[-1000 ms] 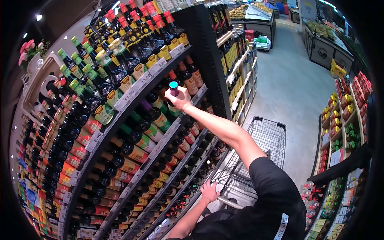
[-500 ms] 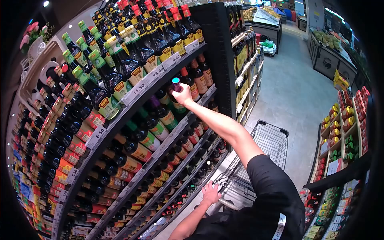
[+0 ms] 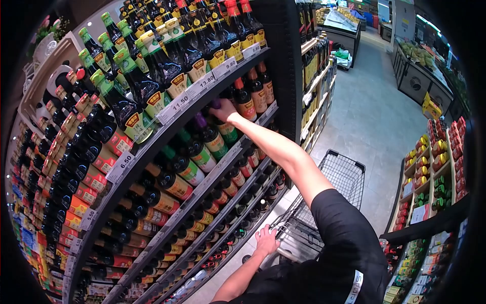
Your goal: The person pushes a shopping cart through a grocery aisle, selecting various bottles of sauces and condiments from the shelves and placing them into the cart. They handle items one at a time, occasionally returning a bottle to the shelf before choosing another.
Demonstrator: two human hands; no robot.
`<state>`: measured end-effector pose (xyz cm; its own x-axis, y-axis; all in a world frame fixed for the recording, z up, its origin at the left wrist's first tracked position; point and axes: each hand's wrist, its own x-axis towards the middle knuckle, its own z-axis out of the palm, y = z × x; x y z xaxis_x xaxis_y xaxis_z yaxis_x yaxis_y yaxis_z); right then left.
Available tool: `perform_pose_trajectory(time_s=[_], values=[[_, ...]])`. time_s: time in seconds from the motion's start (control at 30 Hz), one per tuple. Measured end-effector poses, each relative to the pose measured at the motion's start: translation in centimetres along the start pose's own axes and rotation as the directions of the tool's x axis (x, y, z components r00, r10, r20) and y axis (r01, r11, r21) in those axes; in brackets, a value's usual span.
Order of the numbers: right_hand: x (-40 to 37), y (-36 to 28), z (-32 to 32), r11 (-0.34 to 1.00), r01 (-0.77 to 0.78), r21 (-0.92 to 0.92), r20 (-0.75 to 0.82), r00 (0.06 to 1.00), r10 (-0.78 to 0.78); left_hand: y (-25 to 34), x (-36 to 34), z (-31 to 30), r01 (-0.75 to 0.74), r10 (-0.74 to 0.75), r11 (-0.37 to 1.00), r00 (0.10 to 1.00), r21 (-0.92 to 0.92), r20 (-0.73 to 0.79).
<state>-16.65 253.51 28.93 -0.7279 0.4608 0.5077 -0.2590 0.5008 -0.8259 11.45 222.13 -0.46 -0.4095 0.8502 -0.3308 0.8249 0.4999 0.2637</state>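
My right hand point(image 3: 224, 110) reaches under a shelf edge, its fingers closed around the top of a dark bottle with a purple cap point(image 3: 215, 104). The bottle's lower part is hidden. Beside it stand another purple-capped bottle point(image 3: 210, 134) and a red-capped bottle point(image 3: 244, 101). Low in the view, my left hand point(image 3: 267, 239) rests at the handle end of a black wire shopping cart point(image 3: 341, 177), its fingers spread.
Green-capped bottles point(image 3: 132, 119) fill the shelf above, behind price tags point(image 3: 179, 103). More bottles line the lower shelves. A shelf of jars point(image 3: 425, 172) stands right of the cart. Grey floor point(image 3: 372, 101) runs to produce stands point(image 3: 417, 76) and a yellow box point(image 3: 432, 106).
My right hand has moved slightly down and deeper under the shelf edge with the bottle; its cap now shows purple and shaded. My left hand stays by the cart handle. The view has shifted slightly.
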Motion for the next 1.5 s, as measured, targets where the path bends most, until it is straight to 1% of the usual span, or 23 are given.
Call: perform_pose_trajectory(time_s=[0.13,0.43,0.5,0.57,0.6,0.63,0.67,0.7,0.73,0.77,0.8,0.83,0.87,0.9,0.93,1.0,1.07,1.2,1.3,1.33,1.4,1.43,1.5], values=[[0.3,0.1,0.7,0.999,0.002,-0.035,0.006,1.000,-0.002,0.0,0.0,-0.2,0.011,-0.011,1.000,1.000,0.002,0.021],[0.9,1.4,1.5,0.999,0.003,0.038,0.006,1.000,-0.003,0.2,0.1,-0.5,0.004,-0.004,1.000,1.000,-0.010,0.031],[0.5,0.9,1.4,0.996,0.015,-0.085,0.011,1.000,-0.014,0.2,0.0,-0.6,0.011,-0.010,1.000,1.000,-0.012,0.030],[0.5,0.6,1.1,0.995,-0.007,-0.100,0.039,0.999,0.011,0.1,-0.1,-0.4,-0.004,0.004,1.000,1.000,-0.003,0.007],[1.1,2.5,1.5,0.997,0.059,-0.052,0.066,0.996,-0.055,0.2,-0.1,-0.5,0.037,-0.037,0.999,0.999,-0.031,-0.009],[0.9,2.1,1.0,0.985,0.051,-0.164,0.086,0.996,-0.037,0.2,-0.1,-0.8,0.020,-0.020,0.999,1.000,-0.050,0.007],[0.1,0.5,0.0,0.981,0.085,-0.174,0.117,0.991,-0.065,0.2,-0.2,-1.0,0.011,-0.010,0.997,1.000,-0.075,0.020],[-0.3,0.5,-0.4,0.986,0.091,-0.137,0.088,0.993,-0.080,0.1,-0.3,-1.2,0.011,-0.008,0.994,1.000,-0.106,0.027],[-1.4,-0.9,-1.4,0.997,0.021,-0.070,0.102,0.995,-0.014,0.0,-0.5,-0.9,0.073,-0.072,0.986,0.997,-0.148,0.008],[-4.0,-4.0,-2.2,0.998,0.058,-0.003,-0.018,0.998,-0.058,0.0,-0.4,-0.6,0.046,-0.044,0.990,0.999,-0.133,0.012],[-3.6,-1.7,-3.0,0.988,0.155,-0.001,0.023,0.988,-0.155,-0.1,-0.2,-0.4,0.014,-0.013,0.993,1.000,-0.117,0.013],[-4.9,-0.9,-4.1,0.969,0.225,-0.102,-0.061,0.971,-0.231,-0.5,0.1,0.6,-0.010,0.003,0.993,0.998,-0.119,-0.064],[-5.9,1.5,-4.4,0.962,0.177,-0.207,-0.248,0.942,-0.227,-0.5,0.1,0.6,0.033,-0.047,0.988,0.995,-0.150,-0.091],[-8.2,-0.2,-4.9,0.989,0.148,-0.015,-0.261,0.954,-0.146,-0.5,0.1,0.4,0.021,-0.031,0.991,0.997,-0.129,-0.070],[-9.8,-0.2,-5.5,0.982,0.189,-0.015,-0.260,0.947,-0.187,-0.4,0.0,0.3,0.004,-0.008,0.994,0.999,-0.107,-0.044],[-12.6,0.8,-6.4,0.980,0.196,0.020,-0.253,0.950,-0.184,-0.4,0.1,0.4,0.022,-0.028,0.994,0.998,-0.109,-0.053],[-15.6,-0.3,-7.4,0.977,0.190,-0.098,-0.176,0.963,-0.205,-0.5,0.2,0.9,-0.006,-0.001,0.995,0.998,-0.099,-0.064],[-20.5,-4.0,-8.5,0.932,0.310,-0.190,-0.063,0.943,-0.326,-0.5,-0.4,0.5,-0.016,0.012,0.998,0.998,-0.063,-0.066],[-23.2,-8.6,-8.6,0.911,0.347,-0.221,0.035,0.937,-0.348,-1.3,-1.4,1.7,-0.234,0.220,0.972,0.923,-0.008,-0.317],[-23.9,-10.0,-8.3,0.903,0.374,-0.212,0.064,0.927,-0.369,-1.7,-1.6,2.3,-0.240,0.224,0.971,0.917,-0.007,-0.329],[-25.1,-13.3,-7.1,0.850,0.474,-0.228,0.153,0.880,-0.450,-2.3,-2.0,3.5,-0.426,0.406,0.905,0.863,-0.001,-0.302],[-25.8,-15.5,-5.9,0.863,0.480,-0.156,0.192,0.872,-0.450,-2.5,-2.6,3.4,-0.426,0.411,0.905,0.876,-0.003,-0.254],[-26.8,-18.9,-2.9,0.850,0.522,-0.069,0.274,0.829,-0.487,-3.1,-4.2,3.3,-0.457,0.449,0.889,0.859,0.028,-0.247]])
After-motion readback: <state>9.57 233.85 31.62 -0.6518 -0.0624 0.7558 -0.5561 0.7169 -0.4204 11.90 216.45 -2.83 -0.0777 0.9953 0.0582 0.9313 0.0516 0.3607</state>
